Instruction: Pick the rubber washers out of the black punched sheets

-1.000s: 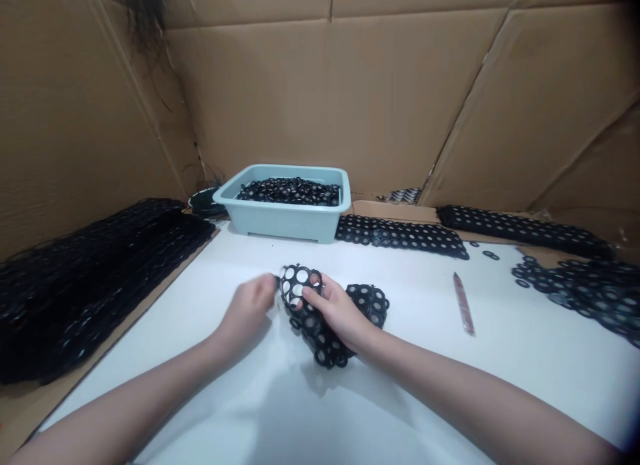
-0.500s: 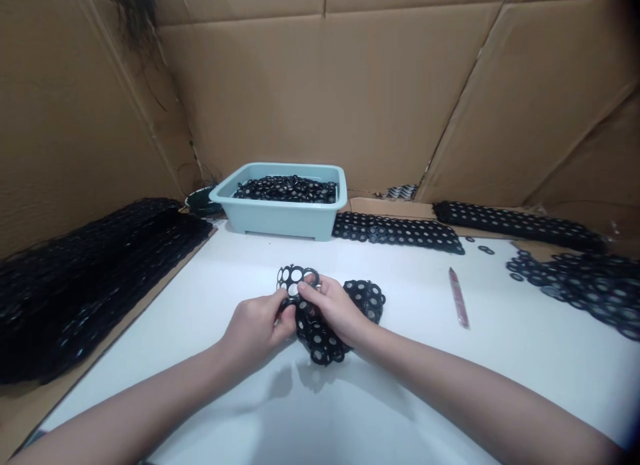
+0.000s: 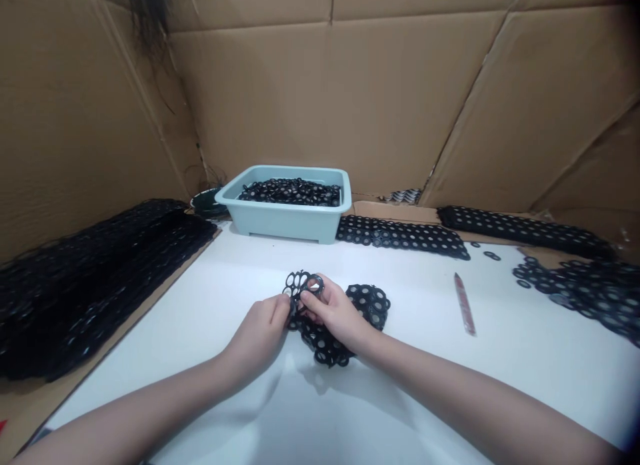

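Observation:
Over the white table (image 3: pixel 425 378) both my hands meet on a black rubber sheet of linked rings (image 3: pixel 327 338). My right hand (image 3: pixel 336 313) is wrapped round the sheet, thumb and forefinger pinching its upper edge. My left hand (image 3: pixel 263 332) is closed too, its fingertips pinching the same upper edge of rings (image 3: pixel 300 283) from the left. The rest of the sheet droops onto the table beneath and behind my right hand (image 3: pixel 373 302).
A pale blue tub (image 3: pixel 285 218) holding loose black rings stands at the back. A thick pile of black ring sheets (image 3: pixel 90 272) lies left; more sheets (image 3: pixel 400 233) and loose rings (image 3: pixel 580 285) lie back right. A red pen-like stick (image 3: pixel 463 304) rests right. Cardboard walls surround everything.
My left hand came from the left, apart from the sheet, and closed on its upper edge beside my right thumb. The raised part of the sheet has been pulled lower and bunched.

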{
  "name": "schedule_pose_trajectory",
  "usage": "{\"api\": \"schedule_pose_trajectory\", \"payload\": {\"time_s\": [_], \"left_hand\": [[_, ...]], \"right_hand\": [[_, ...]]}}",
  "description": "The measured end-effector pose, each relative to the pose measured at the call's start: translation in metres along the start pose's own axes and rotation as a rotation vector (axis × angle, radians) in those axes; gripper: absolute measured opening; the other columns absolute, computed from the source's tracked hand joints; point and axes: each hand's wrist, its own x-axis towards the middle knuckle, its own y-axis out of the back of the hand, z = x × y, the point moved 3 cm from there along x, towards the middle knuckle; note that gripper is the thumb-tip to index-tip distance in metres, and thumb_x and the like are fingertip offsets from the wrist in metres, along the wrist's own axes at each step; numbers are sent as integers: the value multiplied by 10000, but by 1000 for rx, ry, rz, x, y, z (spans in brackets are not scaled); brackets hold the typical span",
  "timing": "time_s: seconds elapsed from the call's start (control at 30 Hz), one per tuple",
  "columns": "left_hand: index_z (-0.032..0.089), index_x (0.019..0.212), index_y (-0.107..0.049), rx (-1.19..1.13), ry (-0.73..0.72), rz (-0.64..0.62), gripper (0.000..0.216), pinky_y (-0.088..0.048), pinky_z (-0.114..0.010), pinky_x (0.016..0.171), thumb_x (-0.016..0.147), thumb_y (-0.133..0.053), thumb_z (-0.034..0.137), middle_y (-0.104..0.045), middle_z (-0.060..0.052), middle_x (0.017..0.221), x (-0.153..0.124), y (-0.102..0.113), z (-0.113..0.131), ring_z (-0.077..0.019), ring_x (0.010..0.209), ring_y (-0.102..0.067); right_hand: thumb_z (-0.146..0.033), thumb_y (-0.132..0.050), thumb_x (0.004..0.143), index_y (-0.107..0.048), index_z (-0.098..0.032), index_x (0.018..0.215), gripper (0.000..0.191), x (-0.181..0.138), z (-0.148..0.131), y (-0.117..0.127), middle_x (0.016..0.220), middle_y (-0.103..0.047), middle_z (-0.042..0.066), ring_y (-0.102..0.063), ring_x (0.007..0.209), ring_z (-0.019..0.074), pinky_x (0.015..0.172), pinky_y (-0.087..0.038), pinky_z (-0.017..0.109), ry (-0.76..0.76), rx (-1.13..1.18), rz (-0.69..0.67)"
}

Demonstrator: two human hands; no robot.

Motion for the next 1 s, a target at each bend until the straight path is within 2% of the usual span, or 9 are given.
{"api": "schedule_pose_trajectory", "payload": {"time_s": [0.1, 0.27, 0.33, 0.5, 0.6, 0.7, 0.87, 0.93, 1.0], "left_hand": [[178, 578, -399, 0, 21, 22, 367, -277, -236, 494, 846, -202, 334, -474, 7, 543, 2, 1, -2, -123, 516, -404], [188, 665, -449, 307, 25, 36, 324, -230, -248, 486, 832, -251, 384, -505, -6, 539, 1, 5, 1, -135, 480, -419], [190, 706, -458, 339, 16, 23, 318, -231, -251, 484, 834, -247, 391, -515, -12, 547, -1, 5, 3, -143, 480, -433], [190, 795, -451, 144, 7, -20, 371, -302, -257, 517, 858, -170, 423, -550, -20, 621, -6, 0, 5, -153, 540, -482], [183, 833, -453, 140, 32, -47, 380, -308, -265, 526, 816, -262, 510, -556, -18, 618, -8, -2, 3, -164, 553, -485], [168, 811, -483, 41, 26, -104, 387, -312, -257, 530, 800, -312, 516, -548, -16, 625, -6, -3, 3, -147, 556, -469], [150, 740, -514, -354, 29, -208, 411, -266, -220, 459, 834, -257, 457, -392, 33, 528, 1, -7, 3, -91, 476, -336], [153, 703, -493, -424, 44, -200, 398, -236, -216, 436, 838, -251, 438, -327, 49, 498, 3, -8, 3, -83, 450, -280], [161, 631, -444, -444, 50, -138, 376, -225, -216, 433, 836, -263, 420, -306, 52, 495, 6, -5, 2, -81, 449, -264]], "right_hand": [[-317, -516, 758, -364, -190, 727, 201, -1, 0, -1, 619, -461, -47, -401, 488, 62, 490, -325, 219, 6, -31, 7], [-306, -497, 771, -364, -187, 744, 181, -1, 1, -1, 598, -463, -50, -424, 489, 66, 483, -337, 214, -13, -47, 19], [-301, -497, 771, -362, -188, 746, 178, -2, 1, -1, 590, -461, -52, -432, 493, 68, 485, -343, 213, -16, -51, 16], [-296, -503, 767, -356, -193, 730, 183, -3, 0, -3, 601, -422, -60, -438, 510, 69, 491, -356, 211, 16, -51, 21], [-318, -508, 760, -361, -196, 729, 194, -3, -1, -3, 620, -410, -58, -418, 506, 69, 465, -342, 206, 9, -36, 15], [-340, -519, 749, -366, -194, 726, 213, -3, -1, -1, 613, -419, -58, -415, 515, 72, 483, -345, 210, -11, -26, -3], [-335, -504, 754, -365, -186, 729, 205, -2, -1, 0, 573, -482, -51, -417, 493, 70, 508, -337, 218, -83, 6, -10], [-298, -501, 750, -372, -185, 734, 172, -2, -2, 0, 571, -496, -46, -440, 502, 77, 517, -344, 223, -93, 0, -2], [-251, -501, 735, -379, -186, 724, 138, -1, -5, 0, 561, -484, -49, -460, 512, 85, 523, -353, 227, -86, -13, 26]]}}
